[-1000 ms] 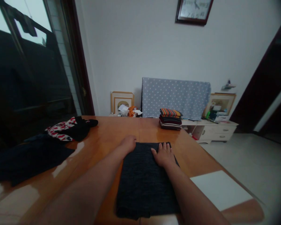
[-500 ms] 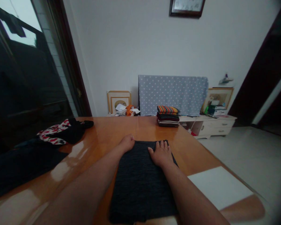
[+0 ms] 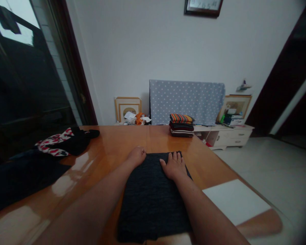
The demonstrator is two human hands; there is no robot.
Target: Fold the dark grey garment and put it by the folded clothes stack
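Note:
A dark grey folded garment (image 3: pixel 153 200) lies flat on the wooden table (image 3: pixel 122 139) straight ahead of me. At its far left corner my left hand (image 3: pixel 137 156) is closed, pinching the fabric's edge. My right hand (image 3: pixel 173 165) rests palm down near the far right corner, its fingers spread on the cloth. The near end of the garment lies between my forearms.
A stack of folded clothes (image 3: pixel 181 126) with a striped one on top sits at the table's far edge. Dark loose clothes (image 3: pixel 28 177) and a red-and-white patterned piece (image 3: pixel 54 143) lie on the left. A white sheet (image 3: pixel 237 200) lies at the right.
Both hands stay at the far corners of the garment with almost no movement. The whole view has shifted slightly.

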